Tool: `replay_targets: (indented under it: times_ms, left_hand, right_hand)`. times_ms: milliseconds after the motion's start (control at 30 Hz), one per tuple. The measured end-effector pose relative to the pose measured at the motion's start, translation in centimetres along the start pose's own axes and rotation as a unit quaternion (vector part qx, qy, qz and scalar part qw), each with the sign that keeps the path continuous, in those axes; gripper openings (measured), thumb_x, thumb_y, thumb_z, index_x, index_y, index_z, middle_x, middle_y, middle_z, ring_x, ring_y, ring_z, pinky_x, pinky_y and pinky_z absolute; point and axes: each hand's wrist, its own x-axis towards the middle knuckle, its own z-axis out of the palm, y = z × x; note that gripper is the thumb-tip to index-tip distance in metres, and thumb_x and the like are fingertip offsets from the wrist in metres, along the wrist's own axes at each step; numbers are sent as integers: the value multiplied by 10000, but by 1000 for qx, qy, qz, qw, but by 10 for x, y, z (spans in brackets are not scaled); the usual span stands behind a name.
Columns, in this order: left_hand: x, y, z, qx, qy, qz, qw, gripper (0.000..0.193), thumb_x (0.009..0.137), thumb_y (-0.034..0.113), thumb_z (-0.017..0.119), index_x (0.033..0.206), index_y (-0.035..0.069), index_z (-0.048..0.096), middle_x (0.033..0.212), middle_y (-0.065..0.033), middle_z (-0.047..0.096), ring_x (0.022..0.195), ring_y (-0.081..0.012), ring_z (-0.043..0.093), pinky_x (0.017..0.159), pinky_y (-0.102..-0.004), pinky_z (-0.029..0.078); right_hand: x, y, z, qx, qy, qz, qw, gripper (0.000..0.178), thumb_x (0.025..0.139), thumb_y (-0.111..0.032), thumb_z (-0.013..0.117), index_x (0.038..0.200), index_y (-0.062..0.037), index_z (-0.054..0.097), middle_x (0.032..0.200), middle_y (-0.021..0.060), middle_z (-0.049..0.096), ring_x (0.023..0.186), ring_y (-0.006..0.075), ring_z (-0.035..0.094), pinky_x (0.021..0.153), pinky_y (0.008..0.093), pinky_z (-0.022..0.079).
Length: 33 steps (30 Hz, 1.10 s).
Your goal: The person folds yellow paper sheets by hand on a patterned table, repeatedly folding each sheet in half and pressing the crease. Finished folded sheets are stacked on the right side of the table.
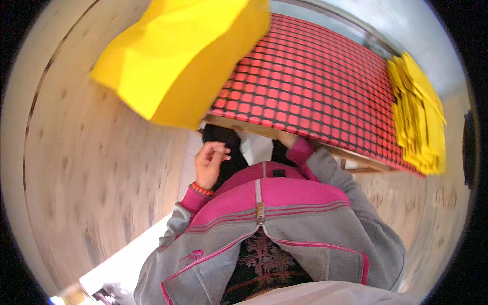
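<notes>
My left hand [207,161], with an orange bead bracelet [202,189] at its wrist, is raised just short of the table's near edge. Its fingers curl in towards the thumb; whatever may lie inside is too small or hidden to see. A large yellow sheet [178,66], apparently fabric, hangs over the table's left end, beyond that hand and apart from it. At the wooden front edge is my right hand [287,138], mostly out of sight under the tabletop, its fingers hidden. The tabletop wears a red cloth with a black grid [315,76].
A stack of folded yellow pieces [418,117] lies at the table's right end. Behind the table runs a pale wall with a rail [351,20]. Wood-patterned flooring [101,168] spreads to the left, and a white surface [127,254] is at lower left.
</notes>
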Motion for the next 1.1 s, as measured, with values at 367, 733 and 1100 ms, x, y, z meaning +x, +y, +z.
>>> replay_targets:
  times_ms: [367,733,1100]
  left_hand:
    - [-16,83,-37,85,7,72,994,100,967,59,609,1046,2,631,922,-94,692,786,-150,669,720,-285,563]
    - [59,254,-38,278,-65,390,876,195,989,109,556,1067,-27,673,1002,-91,719,954,-166,674,866,-285,512]
    - [83,249,-43,275,-118,303,905,257,1024,122,473,1114,-38,653,1116,-124,695,1084,-194,633,983,-323,466]
  right_hand:
    - [34,-59,-71,-23,-246,-72,966,260,922,-274,626,1033,-39,639,1006,132,653,978,359,623,804,451,497]
    - [191,-231,-191,315,-401,-321,798,198,738,-62,811,855,-60,652,860,91,696,860,264,704,762,354,559]
    - [263,-287,-167,236,-290,-489,788,220,767,-11,750,961,-4,645,975,131,685,924,290,673,805,344,523]
